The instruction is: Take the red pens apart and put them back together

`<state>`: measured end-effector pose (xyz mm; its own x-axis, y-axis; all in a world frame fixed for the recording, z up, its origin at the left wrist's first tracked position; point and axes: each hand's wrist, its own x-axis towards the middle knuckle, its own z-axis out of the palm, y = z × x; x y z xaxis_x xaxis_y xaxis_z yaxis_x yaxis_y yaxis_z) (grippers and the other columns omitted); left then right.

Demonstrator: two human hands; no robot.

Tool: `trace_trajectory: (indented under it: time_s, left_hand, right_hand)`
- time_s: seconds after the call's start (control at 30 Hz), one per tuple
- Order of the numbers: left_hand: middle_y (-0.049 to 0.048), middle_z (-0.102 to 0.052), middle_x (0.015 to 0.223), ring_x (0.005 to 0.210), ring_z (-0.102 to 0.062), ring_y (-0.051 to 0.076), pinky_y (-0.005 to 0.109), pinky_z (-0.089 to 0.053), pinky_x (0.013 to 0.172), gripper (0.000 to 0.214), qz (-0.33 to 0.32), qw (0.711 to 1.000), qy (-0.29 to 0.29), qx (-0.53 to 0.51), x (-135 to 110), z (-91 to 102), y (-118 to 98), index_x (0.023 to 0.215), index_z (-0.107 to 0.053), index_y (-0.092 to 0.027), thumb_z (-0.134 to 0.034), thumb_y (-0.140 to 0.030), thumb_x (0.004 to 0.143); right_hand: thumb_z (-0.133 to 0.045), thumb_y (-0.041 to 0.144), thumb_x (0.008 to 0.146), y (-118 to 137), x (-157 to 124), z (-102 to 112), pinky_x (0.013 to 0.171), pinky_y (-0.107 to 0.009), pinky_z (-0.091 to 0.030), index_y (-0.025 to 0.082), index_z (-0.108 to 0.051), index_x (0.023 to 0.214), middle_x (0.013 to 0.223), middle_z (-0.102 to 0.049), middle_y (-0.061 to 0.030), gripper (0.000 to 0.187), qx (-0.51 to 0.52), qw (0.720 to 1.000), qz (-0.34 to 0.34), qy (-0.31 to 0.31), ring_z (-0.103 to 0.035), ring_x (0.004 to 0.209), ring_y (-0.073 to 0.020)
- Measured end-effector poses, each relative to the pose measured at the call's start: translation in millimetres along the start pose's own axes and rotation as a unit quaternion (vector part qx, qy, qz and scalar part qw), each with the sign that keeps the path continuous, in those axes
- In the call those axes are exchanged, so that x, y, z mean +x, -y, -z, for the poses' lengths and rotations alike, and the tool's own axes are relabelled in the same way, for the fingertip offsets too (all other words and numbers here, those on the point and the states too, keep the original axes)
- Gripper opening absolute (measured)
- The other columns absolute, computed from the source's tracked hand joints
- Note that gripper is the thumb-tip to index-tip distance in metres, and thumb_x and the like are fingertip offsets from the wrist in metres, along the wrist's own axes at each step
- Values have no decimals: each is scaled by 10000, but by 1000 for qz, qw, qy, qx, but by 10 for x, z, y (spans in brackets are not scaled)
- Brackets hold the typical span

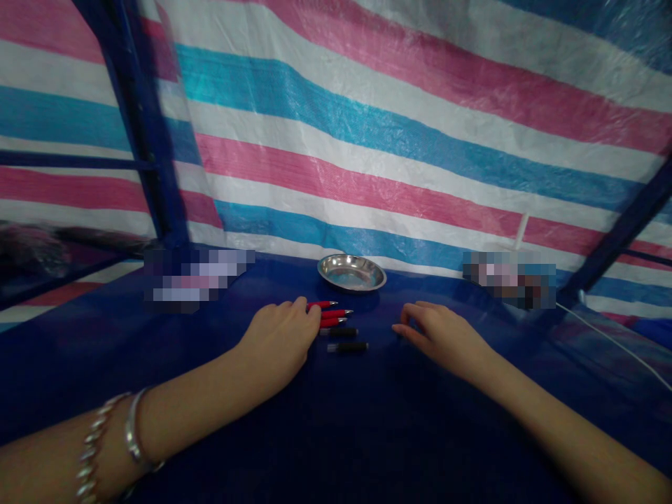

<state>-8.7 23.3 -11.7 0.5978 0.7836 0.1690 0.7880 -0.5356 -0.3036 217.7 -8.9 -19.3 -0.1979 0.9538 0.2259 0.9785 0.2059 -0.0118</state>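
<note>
My left hand point(281, 336) rests palm down at the left ends of several red pens point(336, 314), covering part of them. Its fingers bend down out of sight, so whether they grip a pen is unclear. The red pens have silvery tips pointing right. Just nearer to me lie two short black pen parts point(349, 347) with pale left ends. To the right of these, my right hand point(433, 332) hovers over or rests on the blue table point(336, 427), fingers loosely bent, thumb apart, holding nothing visible. A shallow round metal dish point(353, 273) sits beyond the pens.
Blurred-out items lie at the back left point(199, 276) and back right point(509, 280) of the table. A white cable point(614, 339) runs along the right side. Behind stand blue metal posts point(141, 126) and a striped plastic sheet point(367, 140).
</note>
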Motion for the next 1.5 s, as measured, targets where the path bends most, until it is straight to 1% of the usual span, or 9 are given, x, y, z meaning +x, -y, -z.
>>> trace_trajectory:
  time_s: [0.2,0.4,0.67,0.8,0.93,1.03,1.23,1.37,1.5]
  left_hand:
    - [95,-564,823,700,-586,253,361,-456,550,171,-11,1000,2,0,0,-32,26,909,-536,-130,-418,-155,787]
    - [98,-575,849,726,-589,258,382,-468,576,273,-17,1000,15,-1,-6,0,24,930,-530,-117,-379,-31,720]
    - [97,-577,863,768,-583,256,382,-465,614,279,-19,1000,-6,-6,-3,61,-5,951,-514,-113,-385,-23,721]
    - [78,-580,830,753,-583,241,361,-458,604,228,-21,999,-38,-13,4,82,-33,914,-509,-129,-398,-35,739]
    - [56,-578,799,726,-576,227,345,-448,591,171,-53,995,-78,-31,3,57,-53,884,-497,-144,-435,-67,744]
    - [42,-581,811,731,-573,217,340,-441,605,180,-75,990,-107,-51,-3,17,-66,904,-484,-158,-442,-76,750]
    - [30,-586,828,739,-572,209,338,-422,615,161,-93,982,-145,-74,-22,-23,-93,916,-476,-178,-411,-103,789]
    - [35,-588,817,731,-569,203,327,-414,611,126,-93,981,-154,-76,-41,-11,-105,902,-481,-174,-407,-139,806]
    - [27,-587,776,699,-563,194,316,-408,598,90,-105,979,-156,-83,-38,-9,-116,861,-486,-173,-408,-177,818]
  right_hand:
    - [-401,363,824,-9,2,-26,618,-248,-380,182,-537,773,744,-573,-53,233,3,1000,5,-8,-562,696,-162]
    - [-400,365,824,-14,15,-26,609,-247,-376,181,-543,765,737,-575,-56,240,11,1000,7,-5,-561,683,-160]
    - [-421,355,814,-38,19,-32,588,-251,-363,175,-546,752,726,-571,-59,228,35,999,14,-11,-548,661,-158]
    - [-429,349,814,0,16,-10,611,-248,-366,174,-537,761,735,-569,-39,212,117,992,46,-24,-536,678,-146]
    - [-371,327,848,98,5,36,590,-224,-359,171,-520,792,707,-544,-7,222,234,968,87,-22,-502,643,-112]
    - [-339,311,862,147,-1,44,574,-212,-349,163,-512,794,686,-516,2,238,285,952,110,-11,-472,625,-99]
    - [-346,323,855,151,6,2,506,-197,-299,157,-456,653,594,-421,26,284,326,939,112,3,-395,553,-81]
    - [-366,335,845,143,17,-17,486,-191,-288,150,-493,677,581,-419,30,280,348,931,107,24,-379,533,-76]
    - [-364,321,847,135,19,-2,509,-191,-306,146,-532,706,594,-452,23,281,362,926,103,17,-410,557,-82]
